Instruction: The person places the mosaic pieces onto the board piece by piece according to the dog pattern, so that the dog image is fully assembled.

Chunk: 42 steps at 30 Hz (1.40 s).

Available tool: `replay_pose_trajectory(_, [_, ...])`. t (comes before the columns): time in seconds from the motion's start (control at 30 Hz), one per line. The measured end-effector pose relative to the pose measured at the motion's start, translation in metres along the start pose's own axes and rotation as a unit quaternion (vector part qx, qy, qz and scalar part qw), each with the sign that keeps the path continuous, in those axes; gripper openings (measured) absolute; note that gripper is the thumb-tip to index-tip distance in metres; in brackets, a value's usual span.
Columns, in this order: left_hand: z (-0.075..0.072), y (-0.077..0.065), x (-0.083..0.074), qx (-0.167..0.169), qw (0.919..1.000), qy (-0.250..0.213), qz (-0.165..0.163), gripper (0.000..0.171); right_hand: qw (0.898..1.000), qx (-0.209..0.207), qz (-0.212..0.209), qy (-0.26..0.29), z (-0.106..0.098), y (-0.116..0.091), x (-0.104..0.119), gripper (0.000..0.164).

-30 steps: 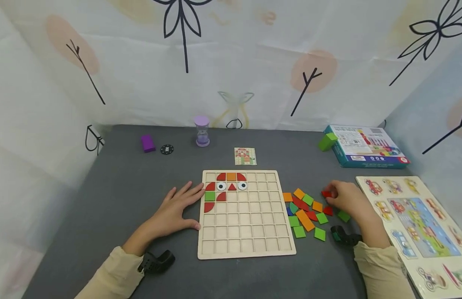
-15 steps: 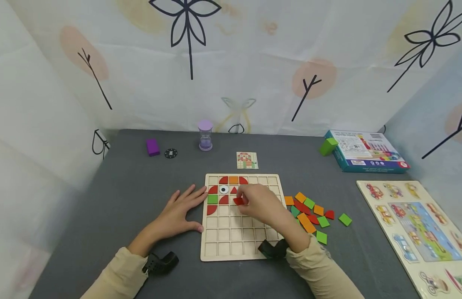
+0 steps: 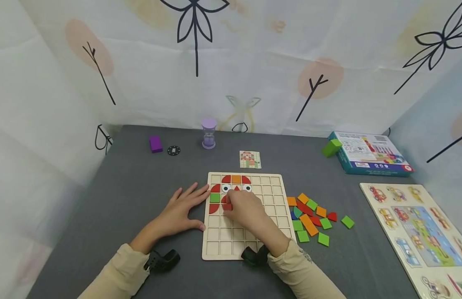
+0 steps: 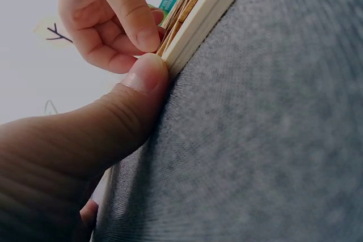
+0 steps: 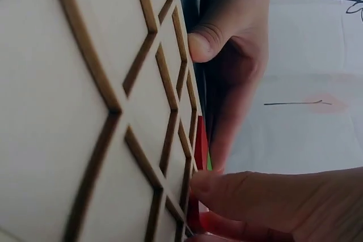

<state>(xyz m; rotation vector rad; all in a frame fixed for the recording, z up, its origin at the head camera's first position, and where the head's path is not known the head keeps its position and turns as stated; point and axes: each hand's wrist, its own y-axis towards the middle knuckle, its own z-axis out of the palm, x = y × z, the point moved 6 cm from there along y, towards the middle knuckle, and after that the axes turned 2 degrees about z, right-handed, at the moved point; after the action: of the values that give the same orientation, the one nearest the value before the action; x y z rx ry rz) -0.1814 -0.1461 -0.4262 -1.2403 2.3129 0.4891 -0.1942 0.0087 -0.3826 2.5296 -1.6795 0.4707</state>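
A wooden grid board [image 3: 223, 247] lies flat on the grey table. My left hand [image 3: 178, 209] rests at its left side with fingers spread, the fingertips and thumb touching the edge; the left wrist view has the thumb [image 4: 144, 77] against the board's side. Over the board's upper left cells, my right hand [image 3: 247, 209] pinches a red tile [image 3: 227, 206], its shape mostly hidden by the fingers. Around it sit red curved tiles [image 3: 214, 208], a green square tile [image 3: 215, 197], an orange square tile [image 3: 236, 179] and two eye tiles [image 3: 226, 188].
Loose orange, green, red and blue tiles [image 3: 309, 224] lie right of the board. Behind it is a small pattern card [image 3: 250, 159], with an hourglass [image 3: 208, 133], black chip [image 3: 173, 150] and purple block [image 3: 155, 144] farther left. A box [image 3: 373, 153] and picture puzzle [image 3: 421, 232] lie right.
My right hand has moved left from the loose tiles onto the board, carrying a red tile toward the upper left cells. The left hand has stayed at the board's edge.
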Motion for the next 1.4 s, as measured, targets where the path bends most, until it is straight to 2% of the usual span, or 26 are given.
replay_pose_trajectory(0.13, [-0.002, 0.001, -0.001, 0.000, 1.0000, -0.005, -0.001, 0.095, 1.000, 0.004, -0.001, 0.007, -0.004, -0.002, -0.004, 0.024])
replay_pose_trajectory(0.5, [-0.005, 0.001, 0.000, 0.002, 1.0000, 0.002, -0.005, 0.095, 1.000, 0.007, -0.019, 0.008, -0.001, 0.003, -0.002, 0.009])
replay_pose_trajectory(0.6, [-0.003, 0.002, 0.000, 0.002, 1.0000, 0.000, -0.005, 0.095, 1.000, 0.004, -0.017, 0.017, -0.009, 0.002, -0.009, 0.010])
replay_pose_trajectory(0.7, [-0.001, 0.004, 0.000, 0.003, 1.0000, 0.001, -0.001, 0.096, 1.000, -0.015, -0.008, 0.023, -0.026, -0.003, -0.030, 0.014])
replay_pose_trajectory(0.87, [0.001, 0.004, -0.002, 0.005, 1.0000, -0.003, -0.001, 0.096, 0.999, -0.044, -0.006, 0.002, -0.053, -0.022, -0.090, 0.020])
replay_pose_trajectory(0.97, [0.000, 0.003, -0.003, 0.007, 1.0000, -0.006, -0.004, 0.096, 0.999, -0.043, -0.004, -0.016, -0.059, -0.037, -0.125, 0.019])
replay_pose_trajectory(1.07, [0.000, 0.003, -0.003, 0.009, 0.9999, -0.004, -0.005, 0.096, 0.999, -0.026, -0.002, -0.025, -0.058, -0.050, -0.149, 0.018])
replay_pose_trajectory(1.2, [0.000, 0.002, -0.003, 0.008, 0.9999, -0.004, -0.005, 0.096, 1.000, 0.014, -0.008, -0.017, -0.051, -0.059, -0.167, 0.023])
replay_pose_trajectory(1.4, [-0.001, 0.001, -0.003, 0.005, 1.0000, -0.003, -0.001, 0.095, 0.999, 0.045, -0.001, -0.004, -0.045, -0.060, -0.176, 0.026])
